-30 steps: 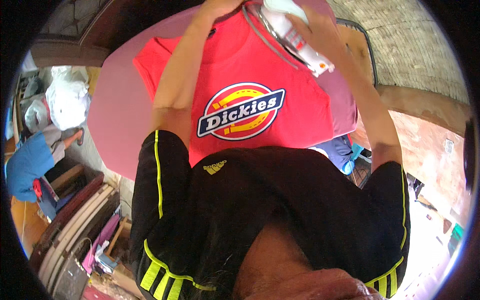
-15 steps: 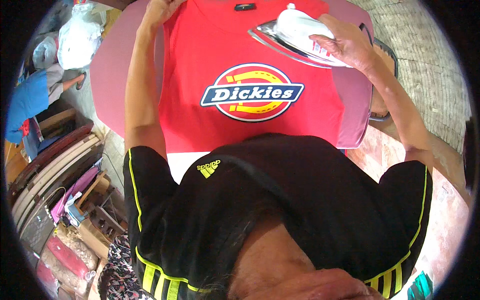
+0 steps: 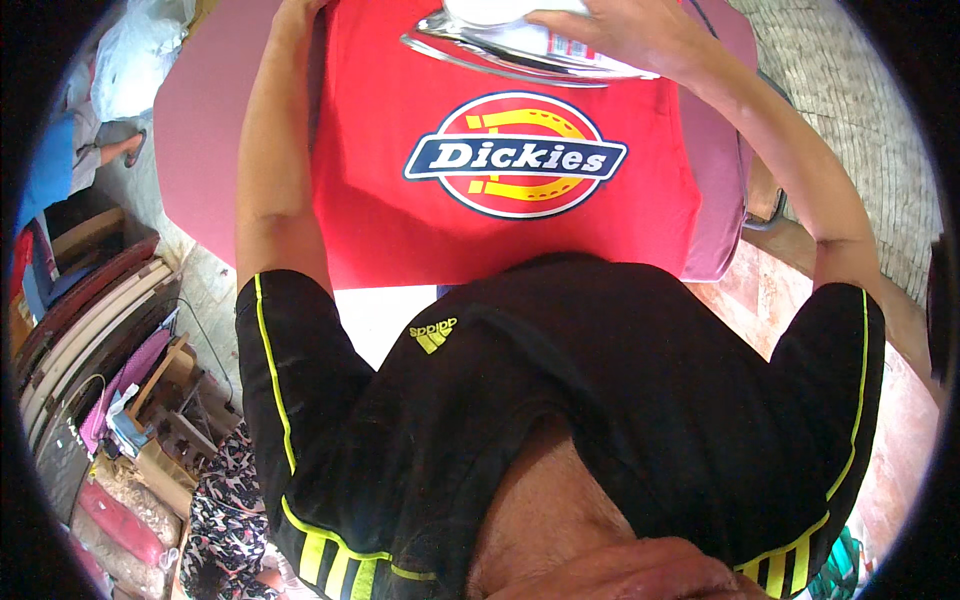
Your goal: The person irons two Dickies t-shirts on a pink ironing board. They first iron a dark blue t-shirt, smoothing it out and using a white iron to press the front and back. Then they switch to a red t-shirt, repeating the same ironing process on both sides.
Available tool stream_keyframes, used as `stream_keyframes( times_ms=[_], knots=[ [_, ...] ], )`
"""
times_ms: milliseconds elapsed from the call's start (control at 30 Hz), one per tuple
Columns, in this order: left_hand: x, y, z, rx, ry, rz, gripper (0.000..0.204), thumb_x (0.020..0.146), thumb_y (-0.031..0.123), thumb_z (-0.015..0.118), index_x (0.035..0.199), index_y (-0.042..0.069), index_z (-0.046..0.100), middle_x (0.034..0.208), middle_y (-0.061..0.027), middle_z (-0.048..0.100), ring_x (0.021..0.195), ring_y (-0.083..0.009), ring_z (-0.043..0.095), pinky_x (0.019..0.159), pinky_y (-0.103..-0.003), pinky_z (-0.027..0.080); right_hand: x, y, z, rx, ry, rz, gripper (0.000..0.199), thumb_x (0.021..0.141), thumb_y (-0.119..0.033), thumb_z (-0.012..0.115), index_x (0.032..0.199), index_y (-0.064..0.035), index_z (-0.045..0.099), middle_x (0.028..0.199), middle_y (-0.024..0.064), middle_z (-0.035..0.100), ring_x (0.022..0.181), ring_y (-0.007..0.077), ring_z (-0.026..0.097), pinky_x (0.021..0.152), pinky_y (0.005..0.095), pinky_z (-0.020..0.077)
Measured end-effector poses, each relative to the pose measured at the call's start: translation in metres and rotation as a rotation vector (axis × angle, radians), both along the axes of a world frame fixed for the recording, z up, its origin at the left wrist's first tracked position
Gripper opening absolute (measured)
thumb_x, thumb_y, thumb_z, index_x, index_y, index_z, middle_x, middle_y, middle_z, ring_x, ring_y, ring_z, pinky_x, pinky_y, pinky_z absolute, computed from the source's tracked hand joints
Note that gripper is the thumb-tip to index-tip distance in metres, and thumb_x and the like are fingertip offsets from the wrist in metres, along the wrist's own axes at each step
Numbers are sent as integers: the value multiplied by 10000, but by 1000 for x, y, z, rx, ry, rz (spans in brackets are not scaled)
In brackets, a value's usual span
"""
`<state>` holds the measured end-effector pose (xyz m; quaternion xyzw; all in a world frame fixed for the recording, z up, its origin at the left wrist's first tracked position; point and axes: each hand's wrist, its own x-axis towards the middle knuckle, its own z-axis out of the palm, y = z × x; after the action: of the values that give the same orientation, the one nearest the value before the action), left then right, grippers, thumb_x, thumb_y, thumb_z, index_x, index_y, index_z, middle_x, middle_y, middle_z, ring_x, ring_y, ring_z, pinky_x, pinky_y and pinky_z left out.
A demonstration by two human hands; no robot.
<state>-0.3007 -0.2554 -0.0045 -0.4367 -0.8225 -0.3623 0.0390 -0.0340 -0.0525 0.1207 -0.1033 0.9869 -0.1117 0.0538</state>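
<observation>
A red shirt lies spread over a padded ironing board with a mauve cover. Its front bears an oval emblem in yellow, red and dark blue. My right hand is wrapped round a white and chrome clothes iron, which lies above the emblem near the top edge, tip toward the left. At the upper left, my left hand is by the shirt's left edge; its fingers are cut off by the picture's edge, so their state is hidden.
Round boards lean stacked at the left, with boxes and a red bundle below. A white plastic bag and another person's foot appear at upper left. A woven mat covers floor at the right.
The iron has slid leftward and toward the top edge across the shirt, with my right hand still on it. My left hand has slipped mostly out of the picture as the view shifted.
</observation>
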Motion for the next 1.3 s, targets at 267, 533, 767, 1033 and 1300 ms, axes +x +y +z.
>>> stream_keyframes(
  times_ms=[267,533,767,1033,1300],
  knots=[
    [-1,-7,0,96,-142,-94,336,849,372,763,906,58,657,781,-73,652,735,-188,597,672,-357,488,-7,-18,5,10,-17,-11,444,953,-446,570,1075,-19,571,980,223,674,894,396,671,759,482,516],
    [-15,-5,6,-105,-210,-191,175,908,200,617,1012,65,657,879,-89,679,843,-174,627,781,-341,503,-21,-18,-12,-109,169,-99,415,947,-425,638,1059,-25,635,865,204,681,777,356,676,692,438,523],
    [-51,-8,-13,30,38,-341,254,914,270,646,967,24,684,945,-206,703,904,-379,670,802,-436,524,-55,-54,-8,-214,265,-268,465,972,-433,600,1078,19,629,917,239,669,842,391,651,729,440,504],
    [-9,-47,-15,54,-26,76,390,909,439,603,960,64,701,1009,-143,684,940,-336,645,818,-439,499,-142,-63,-44,-265,380,-551,553,979,-482,534,994,70,551,907,342,634,886,485,644,752,515,507],
    [-19,-44,-34,221,109,106,112,843,168,658,826,57,665,918,-163,673,918,-372,643,791,-461,512,-115,-80,-43,-328,231,-645,525,986,-457,524,1063,61,564,1007,335,641,991,481,630,836,523,493]
  ],
)
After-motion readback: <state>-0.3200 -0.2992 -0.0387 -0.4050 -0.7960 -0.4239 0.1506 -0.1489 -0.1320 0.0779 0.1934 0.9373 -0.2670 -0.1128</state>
